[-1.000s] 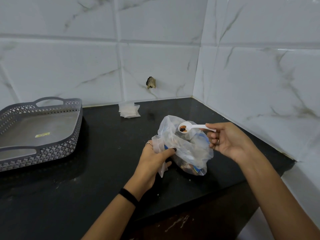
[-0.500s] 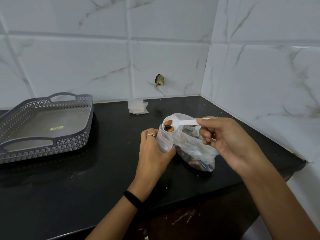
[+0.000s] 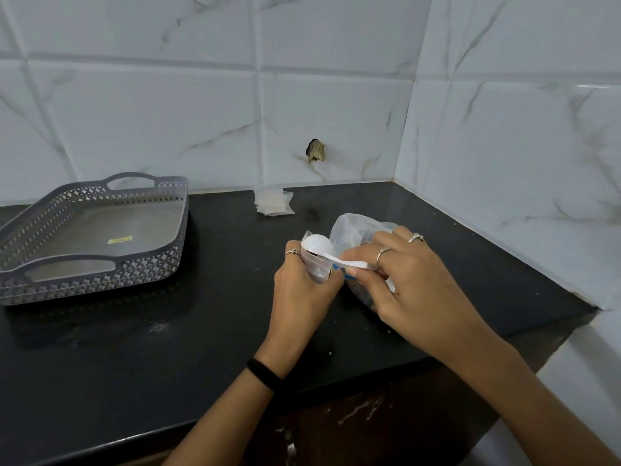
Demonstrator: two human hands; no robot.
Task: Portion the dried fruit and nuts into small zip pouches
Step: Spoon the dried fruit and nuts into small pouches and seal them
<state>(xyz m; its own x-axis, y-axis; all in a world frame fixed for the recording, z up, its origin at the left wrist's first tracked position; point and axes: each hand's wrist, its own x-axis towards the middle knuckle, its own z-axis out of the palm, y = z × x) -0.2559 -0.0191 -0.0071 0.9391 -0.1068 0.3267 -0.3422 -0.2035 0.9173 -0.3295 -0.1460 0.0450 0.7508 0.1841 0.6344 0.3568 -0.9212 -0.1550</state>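
My left hand (image 3: pixel 302 290) grips a small clear zip pouch (image 3: pixel 316 267) upright above the black counter. My right hand (image 3: pixel 413 284) pinches the handle of a white plastic spoon (image 3: pixel 319 247), which is tipped over with its bowl face down at the pouch's mouth. Behind my right hand lies the big clear plastic bag (image 3: pixel 353 230) of dried fruit and nuts, mostly hidden by that hand. A small stack of flat clear pouches (image 3: pixel 273 204) lies near the back wall.
A grey perforated tray (image 3: pixel 94 233) with handles sits on the left of the black counter (image 3: pixel 168 331). Tiled walls meet in a corner at the back right. The counter's front edge runs close below my wrists.
My right hand has carried the loaded spoon left from the big bag to the small pouch and turned it bowl down. My left hand has raised the pouch slightly.
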